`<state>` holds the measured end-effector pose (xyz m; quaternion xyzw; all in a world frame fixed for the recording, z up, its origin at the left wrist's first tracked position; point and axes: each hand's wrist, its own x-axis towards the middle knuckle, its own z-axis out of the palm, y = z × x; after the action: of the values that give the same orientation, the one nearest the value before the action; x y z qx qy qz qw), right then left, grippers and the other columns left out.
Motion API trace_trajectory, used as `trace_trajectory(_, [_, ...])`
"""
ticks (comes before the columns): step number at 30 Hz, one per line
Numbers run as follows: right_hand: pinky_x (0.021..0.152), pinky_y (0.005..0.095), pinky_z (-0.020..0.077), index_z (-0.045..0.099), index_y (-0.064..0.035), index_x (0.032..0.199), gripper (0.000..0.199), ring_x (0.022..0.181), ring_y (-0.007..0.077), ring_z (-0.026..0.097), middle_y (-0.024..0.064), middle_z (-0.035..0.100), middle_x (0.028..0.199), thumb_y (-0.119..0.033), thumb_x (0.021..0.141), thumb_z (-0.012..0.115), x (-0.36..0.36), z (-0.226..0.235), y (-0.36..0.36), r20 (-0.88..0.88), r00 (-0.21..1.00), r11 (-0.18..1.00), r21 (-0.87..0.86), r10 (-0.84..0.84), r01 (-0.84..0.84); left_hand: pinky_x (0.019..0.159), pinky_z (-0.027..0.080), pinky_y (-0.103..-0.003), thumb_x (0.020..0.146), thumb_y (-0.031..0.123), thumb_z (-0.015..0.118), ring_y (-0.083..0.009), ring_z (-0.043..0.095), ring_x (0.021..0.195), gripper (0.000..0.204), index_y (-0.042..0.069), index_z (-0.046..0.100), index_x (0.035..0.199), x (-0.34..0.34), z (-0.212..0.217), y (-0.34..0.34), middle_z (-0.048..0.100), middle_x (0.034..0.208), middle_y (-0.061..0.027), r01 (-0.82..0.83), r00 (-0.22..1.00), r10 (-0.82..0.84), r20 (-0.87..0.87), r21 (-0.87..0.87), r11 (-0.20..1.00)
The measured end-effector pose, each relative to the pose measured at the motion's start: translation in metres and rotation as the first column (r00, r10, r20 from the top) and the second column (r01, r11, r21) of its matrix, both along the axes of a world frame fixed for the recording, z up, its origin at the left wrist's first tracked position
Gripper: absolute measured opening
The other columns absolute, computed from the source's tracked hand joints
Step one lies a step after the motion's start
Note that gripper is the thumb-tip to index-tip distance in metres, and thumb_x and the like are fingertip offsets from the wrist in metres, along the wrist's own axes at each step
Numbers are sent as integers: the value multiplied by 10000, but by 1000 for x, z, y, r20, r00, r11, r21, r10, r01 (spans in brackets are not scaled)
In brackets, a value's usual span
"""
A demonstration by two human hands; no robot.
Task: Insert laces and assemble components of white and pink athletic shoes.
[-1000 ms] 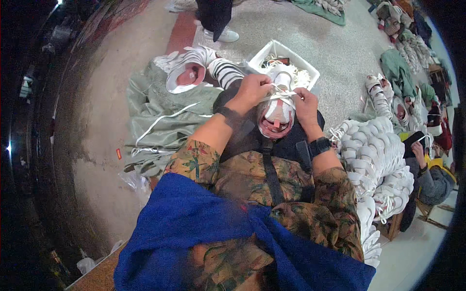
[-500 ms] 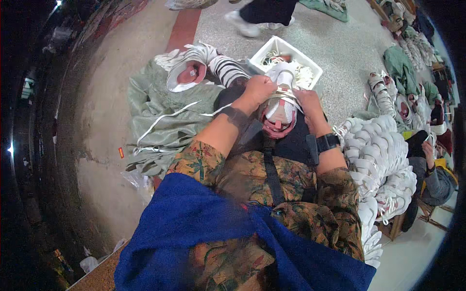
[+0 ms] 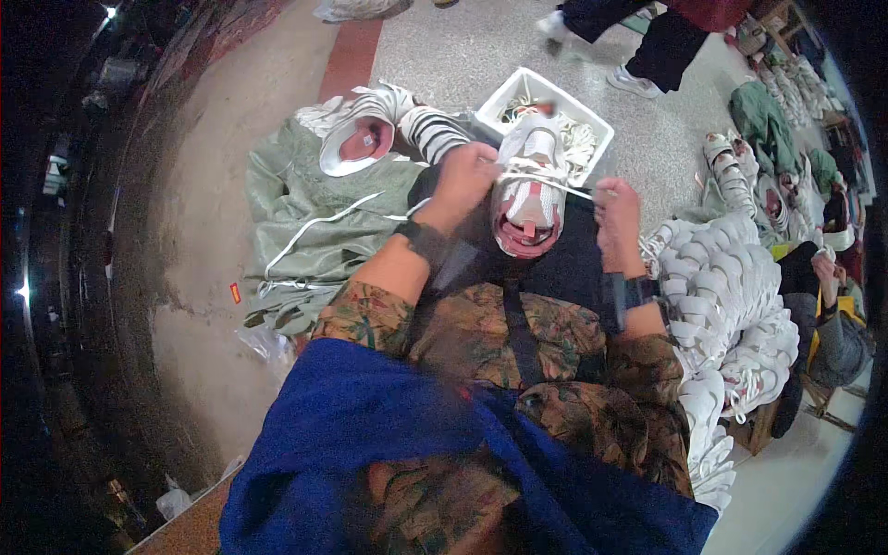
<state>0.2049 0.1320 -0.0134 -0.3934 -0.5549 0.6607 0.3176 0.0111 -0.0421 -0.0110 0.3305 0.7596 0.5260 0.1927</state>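
A white sneaker with a pink lining and pink tongue tab (image 3: 529,208) rests on my lap, its toe pointing away from me. White lace (image 3: 575,191) crosses over its upper and runs out taut to the right. My right hand (image 3: 618,211) is closed in a pinch on that lace end, apart from the shoe. On the other side my left hand (image 3: 465,180) is also closed, gripping lace close against the shoe's left edge. Its fingertips are partly hidden.
Just beyond the shoe stands a white bin (image 3: 601,125) holding loose laces. Stacked sneakers (image 3: 356,139) lie at left on a green sack (image 3: 310,199). More white shoes (image 3: 708,277) are piled at right, beside a seated person (image 3: 837,342). Someone walks past (image 3: 675,51) at the back.
My right hand has moved right, away from the shoe, drawing the lace out. My left hand has shifted slightly left. Walking legs have moved right at the back, and a second person's legs now show.
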Motion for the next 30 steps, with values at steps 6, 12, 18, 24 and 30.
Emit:
trace_trajectory(6, [373, 183, 248, 538, -94, 762, 66, 419, 36, 343, -58, 407, 556, -31, 767, 554, 92, -60, 77, 432, 800, 244, 901, -416, -360, 627, 433, -225, 764, 107, 615, -65, 531, 674, 139, 5, 620, 858, -28, 0, -49, 579, 689, 10, -196, 896, 144, 421, 83, 977])
trace_trajectory(12, [721, 365, 462, 546, -36, 952, 268, 730, 301, 561, 108, 555, 697, -40, 691, 607, 58, -8, 28, 718, 691, 584, 596, -80, -551, 704, 464, -378, 793, 147, 528, -297, 598, 778, 178, 17, 612, 878, -20, 6, -45, 621, 807, -140, 105, 955, -138, -261, -136, 985])
trace_trajectory(18, [717, 430, 471, 552, -37, 1011, 277, 753, 366, 577, 171, 572, 762, -53, 734, 549, -2, 11, -14, 404, 905, 269, 864, 133, -426, 782, 465, -366, 824, 181, 529, -323, 592, 887, 208, 24, 622, 923, 14, 21, -2, 622, 890, -169, 203, 891, -245, -383, -146, 968])
trace_trajectory(24, [660, 447, 471, 589, -72, 951, 186, 768, 396, 580, 182, 605, 796, -76, 784, 505, -1, 37, -16, 768, 637, 224, 610, 69, -760, 669, 481, -394, 778, 173, 594, -306, 610, 759, 106, 106, 644, 844, 0, 34, 2, 618, 766, -120, 273, 689, -316, -652, -170, 947])
trace_trajectory(30, [656, 377, 480, 637, -28, 854, 101, 737, 333, 617, 193, 622, 816, -100, 789, 610, 69, -1, 41, 531, 847, 326, 796, 29, -510, 668, 473, -308, 772, 154, 665, -214, 616, 723, 125, 45, 660, 834, -47, 0, -55, 650, 782, -94, 338, 891, -324, -318, -13, 941])
